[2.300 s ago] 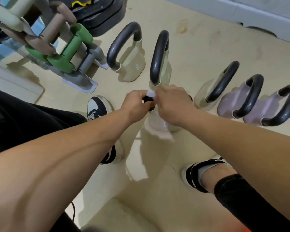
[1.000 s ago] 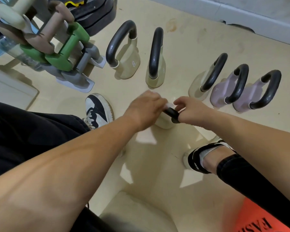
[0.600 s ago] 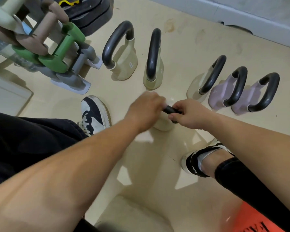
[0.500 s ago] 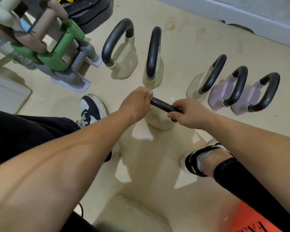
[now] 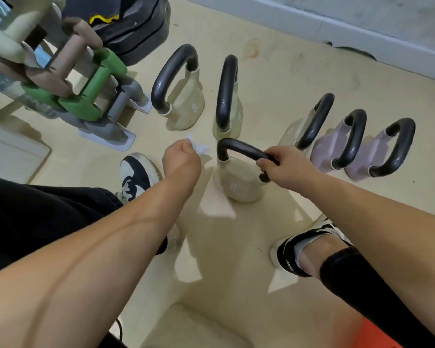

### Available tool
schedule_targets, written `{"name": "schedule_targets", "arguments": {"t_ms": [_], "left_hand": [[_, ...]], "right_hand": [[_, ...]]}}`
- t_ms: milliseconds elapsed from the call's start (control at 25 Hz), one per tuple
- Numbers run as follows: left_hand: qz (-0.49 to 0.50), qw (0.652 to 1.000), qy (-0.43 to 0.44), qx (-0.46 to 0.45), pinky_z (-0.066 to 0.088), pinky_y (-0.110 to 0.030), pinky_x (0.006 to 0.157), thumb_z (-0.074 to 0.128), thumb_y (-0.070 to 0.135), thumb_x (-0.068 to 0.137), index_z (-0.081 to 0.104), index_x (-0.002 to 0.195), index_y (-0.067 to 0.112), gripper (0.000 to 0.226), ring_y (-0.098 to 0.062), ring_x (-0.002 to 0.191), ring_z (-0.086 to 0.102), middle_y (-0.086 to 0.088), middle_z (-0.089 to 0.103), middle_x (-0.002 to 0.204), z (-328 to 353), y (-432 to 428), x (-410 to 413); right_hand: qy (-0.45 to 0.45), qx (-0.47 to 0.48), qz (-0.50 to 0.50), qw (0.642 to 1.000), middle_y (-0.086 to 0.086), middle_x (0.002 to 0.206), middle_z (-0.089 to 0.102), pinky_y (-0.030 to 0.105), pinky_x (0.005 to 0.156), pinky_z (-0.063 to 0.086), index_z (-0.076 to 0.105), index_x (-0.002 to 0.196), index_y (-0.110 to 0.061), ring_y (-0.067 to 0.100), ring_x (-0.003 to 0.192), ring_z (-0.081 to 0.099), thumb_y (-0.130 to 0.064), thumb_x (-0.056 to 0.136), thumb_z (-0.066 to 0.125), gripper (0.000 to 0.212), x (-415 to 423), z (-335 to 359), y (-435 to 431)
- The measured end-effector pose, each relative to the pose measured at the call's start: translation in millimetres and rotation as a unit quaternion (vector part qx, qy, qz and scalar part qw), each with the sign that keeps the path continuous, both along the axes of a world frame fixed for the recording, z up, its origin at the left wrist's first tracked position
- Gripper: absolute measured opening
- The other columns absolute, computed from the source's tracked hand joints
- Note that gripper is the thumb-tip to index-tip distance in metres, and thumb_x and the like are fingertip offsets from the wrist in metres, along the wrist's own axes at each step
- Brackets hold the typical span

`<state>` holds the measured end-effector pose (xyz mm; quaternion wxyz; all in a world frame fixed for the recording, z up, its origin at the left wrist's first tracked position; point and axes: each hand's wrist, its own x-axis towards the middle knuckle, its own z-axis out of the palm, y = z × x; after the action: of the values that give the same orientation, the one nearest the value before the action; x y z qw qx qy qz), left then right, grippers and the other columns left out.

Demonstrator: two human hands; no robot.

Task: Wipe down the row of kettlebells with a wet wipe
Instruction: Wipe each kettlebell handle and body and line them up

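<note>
Left hand (image 5: 180, 159) and right hand (image 5: 284, 169) are held low over the floor (image 5: 274, 71). The wipe (image 5: 199, 146) is pinched in the curled fingers of the left hand, just beside the handle (image 5: 241, 150) but not touching it. The handle of one beige kettlebell (image 5: 236, 187) is gripped near its right end by the right hand, probably so that the weight is steadied while it is cleaned. This kettlebell is set in front of the row (image 5: 227, 96), close to the person, where it can be reached from all sides. A gap is seen in the row behind it, which is judged to be its place. The next stroke is expected on the handle or the body.
</note>
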<state>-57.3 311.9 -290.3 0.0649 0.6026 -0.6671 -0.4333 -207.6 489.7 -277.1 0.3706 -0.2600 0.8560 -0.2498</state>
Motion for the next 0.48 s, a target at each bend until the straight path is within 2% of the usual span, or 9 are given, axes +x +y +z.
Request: {"name": "schedule_targets", "arguments": {"t_ms": [40, 80, 200, 240, 280, 320, 360, 440, 480], "left_hand": [[0.035, 0.999, 0.039, 0.008, 0.045, -0.031, 0.072, 0.038, 0.026, 0.103, 0.060, 0.076, 0.015, 0.036, -0.027, 0.078, 0.058, 0.000, 0.059, 0.077, 5.0, 6.2, -7.8], [0.017, 0.997, 0.073, -0.001, 0.045, -0.032, 0.071, 0.038, 0.025, 0.103, 0.059, 0.075, 0.013, 0.037, -0.026, 0.075, 0.056, 0.000, 0.058, 0.076, 8.8, 15.5, -18.7], [-0.097, 0.988, 0.119, -0.003, 0.042, -0.035, 0.069, 0.038, 0.031, 0.106, 0.055, 0.075, 0.007, 0.043, -0.026, 0.072, 0.052, -0.004, 0.057, 0.074, 23.3, 59.8, -51.8], [-0.102, 0.986, 0.135, 0.013, 0.043, -0.033, 0.076, 0.039, 0.033, 0.107, 0.064, 0.087, 0.007, 0.041, -0.026, 0.083, 0.059, -0.005, 0.065, 0.086, 25.3, 72.9, -58.0], [-0.092, 0.985, 0.142, 0.037, 0.042, -0.027, 0.085, 0.039, 0.033, 0.108, 0.070, 0.108, 0.013, 0.036, -0.022, 0.103, 0.063, -0.002, 0.071, 0.108, 24.9, 84.5, -58.7], [-0.073, 0.985, 0.140, 0.064, 0.039, -0.022, 0.094, 0.039, 0.031, 0.108, 0.066, 0.129, 0.021, 0.036, -0.016, 0.120, 0.059, 0.004, 0.067, 0.129, 21.9, 93.6, -53.2], [-0.062, 0.984, 0.142, 0.083, 0.038, -0.020, 0.102, 0.037, 0.033, 0.108, 0.057, 0.142, 0.028, 0.040, -0.013, 0.128, 0.055, 0.007, 0.061, 0.139, 17.0, 100.3, -44.3], [-0.060, 0.983, 0.148, 0.092, 0.047, -0.034, 0.106, 0.033, 0.039, 0.106, 0.055, 0.141, 0.038, 0.041, -0.015, 0.122, 0.061, 0.008, 0.066, 0.133, 5.3, 100.7, -24.3], [-0.063, 0.984, 0.147, 0.084, 0.051, -0.039, 0.102, 0.031, 0.040, 0.106, 0.058, 0.135, 0.038, 0.039, -0.015, 0.114, 0.064, 0.008, 0.069, 0.123, 0.7, 97.0, -13.9]], "right_hand": [[-0.018, -0.002, -0.028, 0.999, 0.006, 0.088, 0.078, 0.037, 0.074, 0.056, 0.071, 0.096, -0.019, 0.024, 0.078, 0.070, -0.035, 0.098, 0.061, 0.019, -1.8, 1.1, -1.7], [-0.047, -0.006, -0.057, 0.997, 0.006, 0.089, 0.078, 0.039, 0.078, 0.058, 0.071, 0.098, -0.017, 0.022, 0.079, 0.072, -0.034, 0.098, 0.061, 0.020, -1.2, 2.7, -4.0], [-0.139, -0.023, -0.132, 0.981, 0.015, 0.089, 0.076, 0.041, 0.078, 0.060, 0.072, 0.102, -0.004, 0.023, 0.073, 0.076, -0.018, 0.095, 0.063, 0.017, 12.5, 4.8, -12.1], [-0.166, -0.027, -0.147, 0.975, 0.020, 0.088, 0.074, 0.041, 0.076, 0.059, 0.071, 0.102, 0.001, 0.028, 0.072, 0.076, -0.011, 0.092, 0.061, 0.019, 17.5, 3.7, -13.5], [-0.200, -0.028, -0.162, 0.966, 0.023, 0.089, 0.074, 0.042, 0.076, 0.060, 0.071, 0.105, 0.003, 0.030, 0.074, 0.075, -0.008, 0.091, 0.057, 0.023, 23.0, 3.6, -14.2], [-0.243, -0.026, -0.181, 0.953, 0.023, 0.095, 0.076, 0.048, 0.085, 0.063, 0.071, 0.110, 0.001, 0.031, 0.079, 0.075, -0.010, 0.093, 0.055, 0.026, 27.5, 4.0, -14.3], [-0.295, -0.031, -0.208, 0.932, 0.019, 0.103, 0.076, 0.051, 0.089, 0.062, 0.070, 0.116, -0.003, 0.034, 0.086, 0.076, -0.017, 0.097, 0.054, 0.029, 29.5, 3.6, -14.6], [-0.395, -0.057, -0.253, 0.881, 0.006, 0.112, 0.068, 0.054, 0.093, 0.060, 0.062, 0.129, -0.008, 0.041, 0.097, 0.074, -0.029, 0.106, 0.047, 0.035, 34.2, 8.4, -18.1], [-0.404, -0.055, -0.244, 0.880, 0.001, 0.112, 0.062, 0.053, 0.094, 0.059, 0.057, 0.132, -0.013, 0.042, 0.101, 0.072, -0.033, 0.108, 0.043, 0.035, 35.9, 11.2, -22.5]]}}
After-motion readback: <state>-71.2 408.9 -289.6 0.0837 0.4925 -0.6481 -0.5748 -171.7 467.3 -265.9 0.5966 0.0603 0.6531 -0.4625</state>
